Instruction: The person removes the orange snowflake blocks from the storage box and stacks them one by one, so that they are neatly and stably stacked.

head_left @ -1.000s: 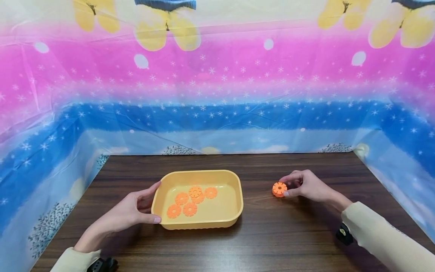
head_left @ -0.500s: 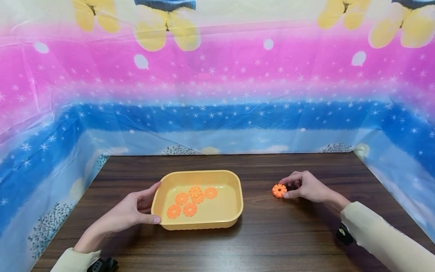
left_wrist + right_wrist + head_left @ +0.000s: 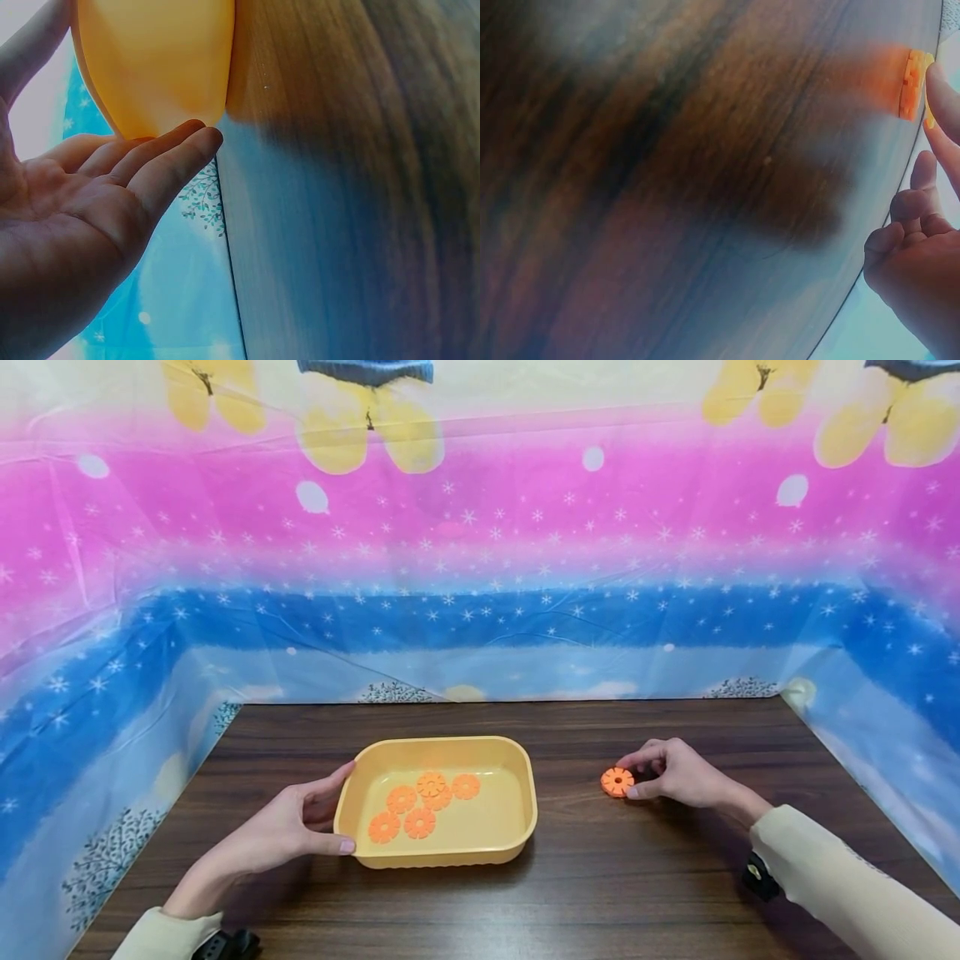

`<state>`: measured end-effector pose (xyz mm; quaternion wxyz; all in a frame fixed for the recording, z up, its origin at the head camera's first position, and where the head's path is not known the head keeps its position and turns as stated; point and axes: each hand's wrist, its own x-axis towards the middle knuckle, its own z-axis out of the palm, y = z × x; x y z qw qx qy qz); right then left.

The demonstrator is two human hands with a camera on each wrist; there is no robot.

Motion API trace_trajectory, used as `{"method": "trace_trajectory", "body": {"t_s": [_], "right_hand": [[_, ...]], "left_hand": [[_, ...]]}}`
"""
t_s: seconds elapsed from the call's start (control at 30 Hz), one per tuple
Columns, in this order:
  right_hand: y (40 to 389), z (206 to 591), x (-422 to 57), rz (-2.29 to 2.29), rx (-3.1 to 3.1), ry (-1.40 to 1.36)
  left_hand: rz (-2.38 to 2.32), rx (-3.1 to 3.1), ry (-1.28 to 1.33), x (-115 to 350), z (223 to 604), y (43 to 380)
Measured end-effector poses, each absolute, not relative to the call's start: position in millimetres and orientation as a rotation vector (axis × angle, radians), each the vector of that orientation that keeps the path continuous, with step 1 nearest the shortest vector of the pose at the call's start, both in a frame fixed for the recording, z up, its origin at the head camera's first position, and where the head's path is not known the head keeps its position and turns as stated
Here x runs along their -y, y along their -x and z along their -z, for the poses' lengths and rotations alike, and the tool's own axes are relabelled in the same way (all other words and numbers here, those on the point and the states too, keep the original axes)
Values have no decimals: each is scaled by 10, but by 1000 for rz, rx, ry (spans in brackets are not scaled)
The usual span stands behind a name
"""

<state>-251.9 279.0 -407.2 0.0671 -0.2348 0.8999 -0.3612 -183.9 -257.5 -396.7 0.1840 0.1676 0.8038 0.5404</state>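
Observation:
On the left, my left hand (image 3: 281, 827) grips the near end of a yellow plastic basin (image 3: 480, 852), thumb at its front corner, fingertips at the back. The left wrist view shows those fingers (image 3: 161, 161) along the basin's end wall (image 3: 157, 67). Inside lie several orange notched flower discs (image 3: 419, 822), two of them overlapping. Right of the basin my right hand (image 3: 682, 772) pinches a short stack of orange notched discs (image 3: 609, 785) between thumb and forefinger, low at the tabletop. In the right wrist view the stack's edge (image 3: 910, 86) shows against the wood; the other fingers curl loosely.
The brown wood-grain table (image 3: 570, 902) ends at the back against a printed cloth (image 3: 480, 618) that also hangs along both sides. Dark straps with devices sit on both wrists, one of them a black wrist camera (image 3: 760, 877).
The orange stack has come down slightly and lies flatter, with less of its side showing. My right hand has dipped with it. The left hand and basin stay in place.

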Motion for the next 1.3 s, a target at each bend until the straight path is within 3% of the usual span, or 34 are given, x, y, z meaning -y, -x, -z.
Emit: {"method": "trace_trajectory", "body": {"t_s": [0.3,1.3], "right_hand": [[2688,4340,-2909,1057,-2759,694],[2690,4344,-2908,1053,-2757,699]], "left_hand": [[-1509,-2286,-502,2571,3952,1832],[-1504,-2285,-507,2570,3952,1830]]}}
